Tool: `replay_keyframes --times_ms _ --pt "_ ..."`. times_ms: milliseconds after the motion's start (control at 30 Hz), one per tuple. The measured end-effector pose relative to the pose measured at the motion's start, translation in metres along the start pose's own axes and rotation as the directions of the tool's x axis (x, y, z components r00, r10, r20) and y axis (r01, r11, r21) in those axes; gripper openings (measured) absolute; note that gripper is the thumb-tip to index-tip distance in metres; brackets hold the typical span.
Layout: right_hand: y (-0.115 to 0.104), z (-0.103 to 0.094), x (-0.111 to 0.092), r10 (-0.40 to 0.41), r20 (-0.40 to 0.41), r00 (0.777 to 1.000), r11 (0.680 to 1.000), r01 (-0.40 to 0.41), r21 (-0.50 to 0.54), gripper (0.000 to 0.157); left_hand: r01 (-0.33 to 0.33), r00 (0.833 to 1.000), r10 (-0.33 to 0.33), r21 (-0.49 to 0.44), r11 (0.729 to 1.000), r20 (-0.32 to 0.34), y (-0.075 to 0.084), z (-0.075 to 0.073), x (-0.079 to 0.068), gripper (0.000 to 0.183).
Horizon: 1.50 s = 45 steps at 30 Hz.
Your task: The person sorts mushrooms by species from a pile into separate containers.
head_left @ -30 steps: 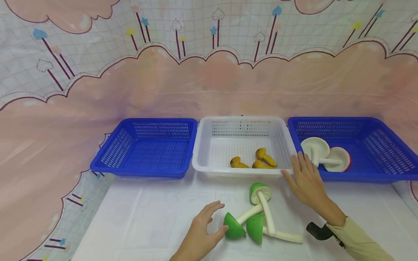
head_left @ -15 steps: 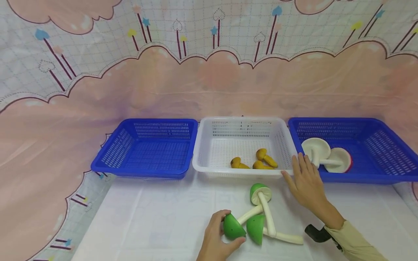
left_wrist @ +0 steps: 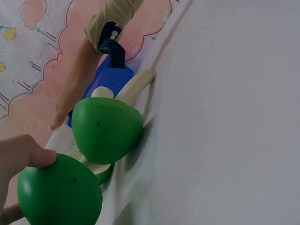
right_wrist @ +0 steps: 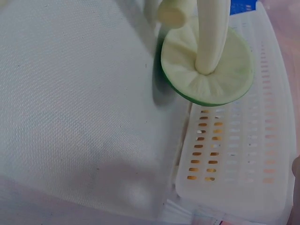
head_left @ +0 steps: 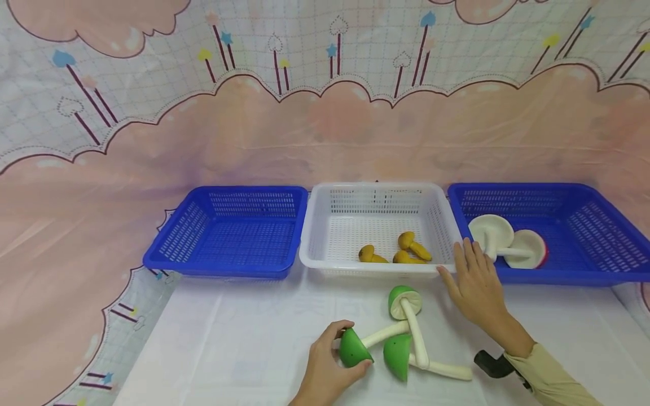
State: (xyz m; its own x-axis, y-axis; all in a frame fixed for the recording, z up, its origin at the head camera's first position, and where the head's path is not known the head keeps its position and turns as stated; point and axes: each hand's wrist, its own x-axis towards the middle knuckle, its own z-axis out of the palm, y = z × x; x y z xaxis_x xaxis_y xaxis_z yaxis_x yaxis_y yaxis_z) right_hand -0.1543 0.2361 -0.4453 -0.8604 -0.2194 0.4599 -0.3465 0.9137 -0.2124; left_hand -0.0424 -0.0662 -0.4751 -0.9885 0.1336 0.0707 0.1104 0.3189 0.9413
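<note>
Between its thumb and fingers, my left hand (head_left: 325, 363) holds the green cap of a toy mushroom (head_left: 351, 348) low over the white table. Its pale stem points toward the other mushrooms; the left wrist view shows my thumb (left_wrist: 40, 152) on the cap. Just right lies a second green-capped mushroom (head_left: 397, 356), stem to the right. A third green mushroom (head_left: 404, 301) lies behind, its stem across the second's; its pale underside also fills the top of the right wrist view. My right hand (head_left: 477, 287), fingers straight, rests where the white basket (head_left: 373, 268) and right blue basket (head_left: 574, 276) meet.
Three yellow mushrooms (head_left: 417, 249) lie in the white basket. Two white-stemmed mushrooms (head_left: 525, 248), one red-edged, lie in the right blue basket. Another blue basket (head_left: 218, 270) stands at the left. A printed cloth (head_left: 325, 135) hangs behind the row.
My left hand has come in from the left, closed round the nearest green cap and drawn it slightly left. My right hand has stayed in place on the baskets.
</note>
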Motion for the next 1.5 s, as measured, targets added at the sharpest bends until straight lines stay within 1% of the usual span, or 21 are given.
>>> replay_keyframes --times_ms 200,333,467,600,700,800,867,1033,1133,1200,1267,1400,1500 --pt "-0.002 -0.002 0.000 0.007 0.008 1.000 1.000 -0.007 0.000 0.066 -0.066 0.997 0.065 -0.011 0.998 -0.033 0.008 -0.022 0.001 0.062" --pt "-0.003 -0.002 0.001 0.009 0.015 1.000 1.000 -0.009 -0.001 0.065 -0.120 0.991 0.121 0.024 0.993 -0.062 0.013 -0.036 0.002 0.063" --pt "-0.002 -0.002 0.001 0.013 0.019 1.000 1.000 -0.013 -0.002 0.065 -0.208 0.972 0.214 0.064 0.976 -0.096 0.018 -0.048 0.001 0.066" --pt "-0.002 -0.001 0.001 0.016 0.017 1.000 1.000 -0.016 -0.001 0.066 -0.272 0.951 0.282 0.086 0.958 -0.127 0.027 -0.058 0.002 0.068" --pt "-0.002 -0.001 0.001 0.016 0.012 1.000 1.000 -0.016 0.001 0.065 -0.299 0.938 0.312 0.100 0.949 -0.150 0.034 -0.063 0.003 0.069" --pt "-0.002 -0.001 0.000 0.015 0.006 1.000 1.000 -0.015 0.003 0.065 -0.332 0.925 0.346 0.111 0.937 -0.158 0.038 -0.069 0.005 0.069" --pt "-0.002 0.000 0.000 0.016 0.005 1.000 1.000 -0.016 0.004 0.066 -0.348 0.918 0.363 0.115 0.930 -0.157 0.039 -0.073 0.006 0.069" --pt "-0.001 0.000 0.000 0.019 0.006 1.000 1.000 -0.019 0.005 0.066 -0.359 0.914 0.373 0.106 0.927 -0.162 0.039 -0.081 0.008 0.069" --pt "-0.001 0.000 0.000 0.016 0.003 1.000 1.000 -0.016 0.005 0.066 -0.368 0.908 0.381 0.106 0.924 -0.174 0.039 -0.085 0.011 0.069" --pt "-0.002 0.000 0.000 0.016 0.000 1.000 1.000 -0.016 0.004 0.066 -0.378 0.900 0.394 0.117 0.918 -0.184 0.038 -0.088 0.013 0.069" --pt "-0.002 0.000 0.000 0.016 -0.002 1.000 1.000 -0.016 0.007 0.066 -0.375 0.900 0.392 0.121 0.919 -0.193 0.039 -0.090 0.016 0.069" --pt "-0.002 0.000 0.000 0.017 -0.005 1.000 1.000 -0.016 0.009 0.066 -0.351 0.904 0.373 0.134 0.927 -0.208 0.042 -0.095 0.020 0.068" --pt "-0.002 0.001 -0.001 0.016 -0.011 1.000 1.000 -0.016 0.008 0.066 -0.341 0.905 0.367 0.149 0.928 -0.217 0.043 -0.099 0.023 0.067"
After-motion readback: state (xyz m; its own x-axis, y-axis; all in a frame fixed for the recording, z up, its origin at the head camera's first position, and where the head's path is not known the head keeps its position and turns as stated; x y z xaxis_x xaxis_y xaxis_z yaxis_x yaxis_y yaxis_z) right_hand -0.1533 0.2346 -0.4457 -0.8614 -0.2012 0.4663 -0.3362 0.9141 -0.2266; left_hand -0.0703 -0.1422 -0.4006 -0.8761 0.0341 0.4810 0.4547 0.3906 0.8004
